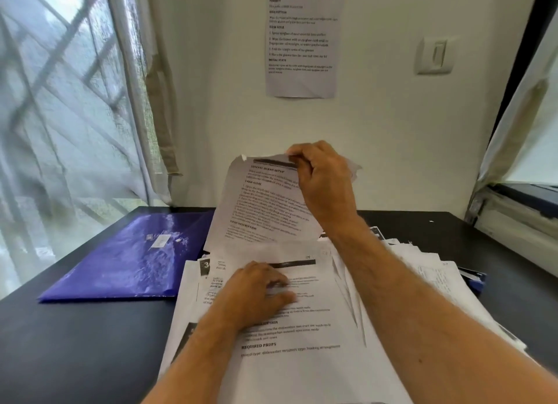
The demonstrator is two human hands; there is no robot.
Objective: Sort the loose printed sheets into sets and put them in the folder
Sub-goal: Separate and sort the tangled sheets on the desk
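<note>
Lifting one sheet [259, 204], right hand [326, 180] pinches its top edge. Left hand [256, 288], fingers loosely curled, presses the pile [302, 337]. A loose pinch could tear or drop it.

- A loose pile of printed sheets [317, 337] lies spread on the black table, white pages with black text and dark header bars, fanned unevenly towards the right.
- The top page lies flat, headings such as "REQUIRED PROPS" readable near its lower part.
- One sheet [256, 204] is lifted by its top edge above the far end of the pile, tilted steeply, printed side facing this way, its upper corner curled.
- The folder [129, 258] is blue and glossy, lying flat and closed just left of the pile.
</note>
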